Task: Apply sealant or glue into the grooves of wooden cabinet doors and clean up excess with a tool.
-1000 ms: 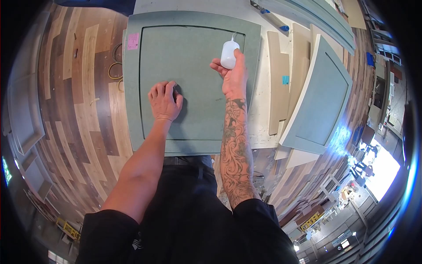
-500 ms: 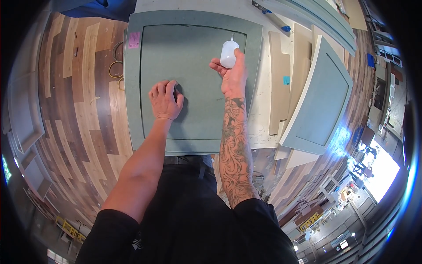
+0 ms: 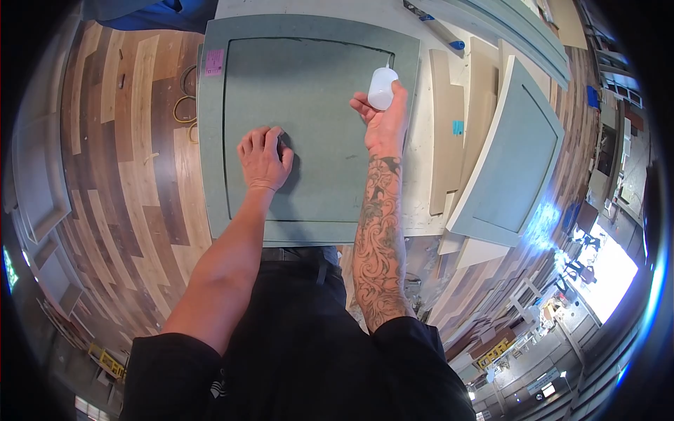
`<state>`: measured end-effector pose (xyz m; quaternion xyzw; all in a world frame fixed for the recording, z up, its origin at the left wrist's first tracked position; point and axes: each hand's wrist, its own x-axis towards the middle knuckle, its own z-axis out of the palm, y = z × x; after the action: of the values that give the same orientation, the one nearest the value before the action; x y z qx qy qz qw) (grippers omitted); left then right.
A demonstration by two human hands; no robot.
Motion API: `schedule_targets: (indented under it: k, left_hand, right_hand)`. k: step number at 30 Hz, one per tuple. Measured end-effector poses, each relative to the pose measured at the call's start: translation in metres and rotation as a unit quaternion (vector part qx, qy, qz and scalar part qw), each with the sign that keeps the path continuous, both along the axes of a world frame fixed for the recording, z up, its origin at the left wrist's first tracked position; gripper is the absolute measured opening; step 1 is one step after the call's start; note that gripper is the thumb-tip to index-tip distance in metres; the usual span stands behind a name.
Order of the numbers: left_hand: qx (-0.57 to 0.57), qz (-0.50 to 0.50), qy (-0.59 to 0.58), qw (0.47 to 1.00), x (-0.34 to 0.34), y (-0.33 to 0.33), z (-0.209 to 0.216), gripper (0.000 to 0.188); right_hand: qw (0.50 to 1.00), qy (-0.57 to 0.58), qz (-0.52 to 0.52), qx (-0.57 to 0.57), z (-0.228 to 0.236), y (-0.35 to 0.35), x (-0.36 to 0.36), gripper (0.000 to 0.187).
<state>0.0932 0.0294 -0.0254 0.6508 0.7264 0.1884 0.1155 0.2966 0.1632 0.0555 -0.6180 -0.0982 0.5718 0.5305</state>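
Observation:
A grey-green cabinet door (image 3: 309, 126) with a recessed centre panel lies flat in front of me. In my right hand (image 3: 385, 126) is a translucent white squeeze bottle (image 3: 382, 90), its thin nozzle pointing away from me at the groove near the panel's far right corner. A dark wet-looking line runs along the panel's far edge. My left hand (image 3: 265, 163) rests on the panel left of centre with its fingers bent. Something dark shows between its thumb and fingers, but I cannot make out what it is. A pink label (image 3: 214, 62) sits on the door's far left corner.
The door lies on a white worktable (image 3: 419, 147). To the right are beige boards (image 3: 444, 133), another grey-green door (image 3: 511, 151) leaning at an angle, and a blue-ended hand tool (image 3: 442, 31). Long green pieces (image 3: 519, 35) lie beyond. Yellow-brown loops (image 3: 185, 109) are on the wood-plank floor.
My right hand has moved a little to the right with the squeeze bottle, bringing the nozzle into the panel's far right corner. The left hand stays where it was.

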Motion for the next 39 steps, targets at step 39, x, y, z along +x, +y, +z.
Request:
schedule_targets:
  k: [39]
  left_hand:
    - [-0.001,-0.002,-0.007,1.0,0.005,-0.001,0.003,0.042]
  right_hand:
    - [0.995,0.039,0.096,-0.002,0.006,0.003,-0.041,0.065]
